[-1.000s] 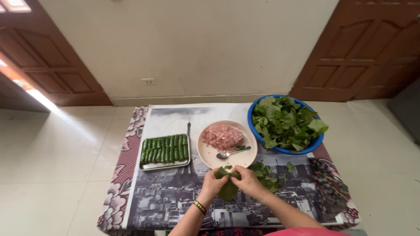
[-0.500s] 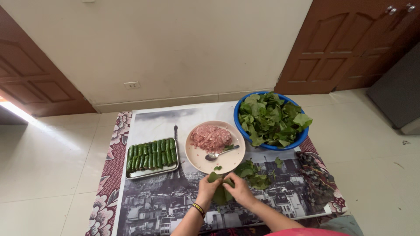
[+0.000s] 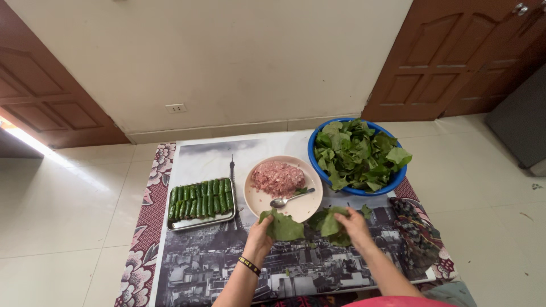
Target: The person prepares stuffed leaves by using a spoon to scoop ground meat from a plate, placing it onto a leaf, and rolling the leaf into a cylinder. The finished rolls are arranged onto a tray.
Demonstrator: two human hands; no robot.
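Observation:
My left hand (image 3: 259,239) holds a flat green leaf (image 3: 282,226) just in front of the plate, and a dark bracelet sits on that wrist. My right hand (image 3: 355,224) rests on a small pile of loose green leaves (image 3: 331,223) on the mat and grips one of them. Behind both hands stands a pale round plate (image 3: 256,202) with a mound of pink minced meat (image 3: 278,178) and a metal spoon (image 3: 289,199) lying across it.
A metal tray (image 3: 200,223) of several rolled green leaf wraps lies left of the plate. A blue bowl (image 3: 392,183) heaped with green leaves stands at the back right. A patterned cloth (image 3: 418,233) lies at the mat's right edge. Tiled floor, wall and wooden doors surround the mat.
My hands have drawn apart: the left now holds one leaf spread flat near the plate, and the right has gone to the leaf pile. The camera has tilted and moved closer.

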